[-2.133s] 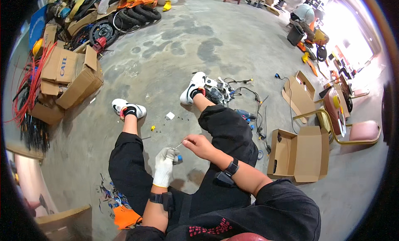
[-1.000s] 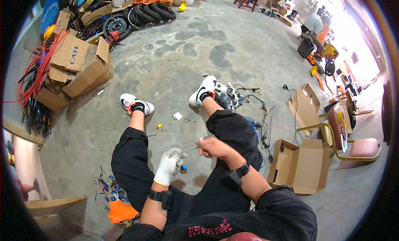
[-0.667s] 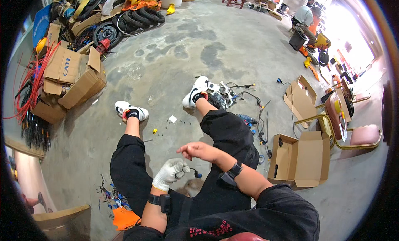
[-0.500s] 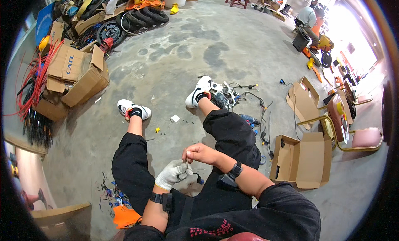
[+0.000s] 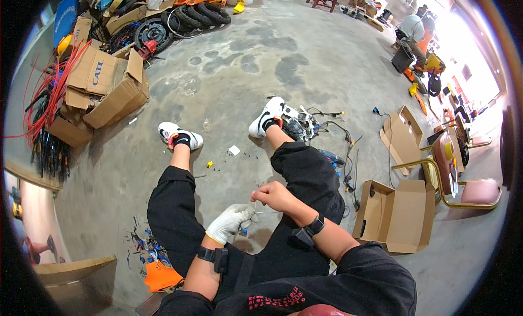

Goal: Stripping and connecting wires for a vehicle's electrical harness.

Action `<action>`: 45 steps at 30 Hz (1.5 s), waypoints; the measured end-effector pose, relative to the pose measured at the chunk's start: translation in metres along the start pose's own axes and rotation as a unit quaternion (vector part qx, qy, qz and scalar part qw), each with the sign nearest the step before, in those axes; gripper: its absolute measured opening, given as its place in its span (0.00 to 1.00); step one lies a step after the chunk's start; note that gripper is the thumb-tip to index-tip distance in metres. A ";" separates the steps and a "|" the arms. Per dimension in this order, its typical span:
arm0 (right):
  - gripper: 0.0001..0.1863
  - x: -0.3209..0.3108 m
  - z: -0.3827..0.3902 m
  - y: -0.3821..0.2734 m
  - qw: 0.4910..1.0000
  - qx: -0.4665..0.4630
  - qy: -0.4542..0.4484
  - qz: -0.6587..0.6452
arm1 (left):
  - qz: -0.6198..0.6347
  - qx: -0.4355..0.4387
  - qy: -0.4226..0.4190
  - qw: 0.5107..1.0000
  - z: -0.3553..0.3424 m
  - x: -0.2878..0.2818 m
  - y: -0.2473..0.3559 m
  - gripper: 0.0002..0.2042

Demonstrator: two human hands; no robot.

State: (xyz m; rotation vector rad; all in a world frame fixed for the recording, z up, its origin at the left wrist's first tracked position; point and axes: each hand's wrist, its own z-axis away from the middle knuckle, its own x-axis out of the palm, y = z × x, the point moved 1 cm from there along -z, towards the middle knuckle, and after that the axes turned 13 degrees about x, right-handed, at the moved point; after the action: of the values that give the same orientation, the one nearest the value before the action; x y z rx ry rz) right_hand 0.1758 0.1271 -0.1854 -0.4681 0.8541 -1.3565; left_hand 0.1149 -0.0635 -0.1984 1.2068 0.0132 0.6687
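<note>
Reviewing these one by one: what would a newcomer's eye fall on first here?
Probably the white-gloved left hand and bare right hand, close together near the picture's middle, with a small blue piece just below the gloved fingers. Then the bundle of red wires beside the cardboard boxes at left, and the bright orange piece at lower left.

Likely a workshop: tyres point(image 5: 204, 19), red cables point(image 5: 44, 100) and cartons point(image 5: 117, 100) on concrete point(image 5: 229, 92).

Single wide fisheye view, steeply downward from head height.
</note>
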 end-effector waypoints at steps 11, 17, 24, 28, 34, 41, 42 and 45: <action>0.17 0.006 -0.011 0.008 0.946 -0.110 -0.206 -0.223 | 0.059 0.038 -0.072 0.995 0.009 0.000 0.007 0.22; 0.14 0.006 -0.012 0.011 0.922 -0.104 -0.256 -0.271 | 0.061 0.057 -0.085 0.993 0.004 -0.005 -0.005 0.22; 0.11 0.005 -0.008 0.008 0.928 -0.126 -0.249 -0.249 | 0.110 0.047 -0.108 0.987 0.002 -0.012 -0.016 0.17; 0.11 0.005 -0.007 0.005 0.930 -0.115 -0.248 -0.247 | 0.108 0.047 -0.099 0.988 0.004 -0.008 -0.010 0.16; 0.11 0.010 -0.008 0.005 0.982 -0.054 -0.104 -0.149 | 0.078 0.010 -0.058 0.995 0.005 -0.003 0.000 0.16; 0.13 0.008 -0.012 0.012 0.996 -0.024 0.083 -0.022 | -0.042 -0.018 0.002 0.999 -0.004 0.001 -0.004 0.19; 0.14 0.008 -0.013 0.013 0.991 -0.024 0.127 0.033 | -0.062 -0.032 0.015 0.997 -0.005 0.001 -0.005 0.19; 0.15 0.010 -0.014 0.015 0.988 -0.016 0.141 0.061 | -0.122 -0.049 0.001 0.991 -0.008 0.000 -0.009 0.18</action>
State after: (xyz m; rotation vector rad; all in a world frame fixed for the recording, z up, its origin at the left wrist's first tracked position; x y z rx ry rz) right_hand 0.1749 0.1231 -0.2083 -0.2458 1.1210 -1.3140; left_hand 0.1164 -0.0583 -0.2089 1.0885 0.1266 0.4501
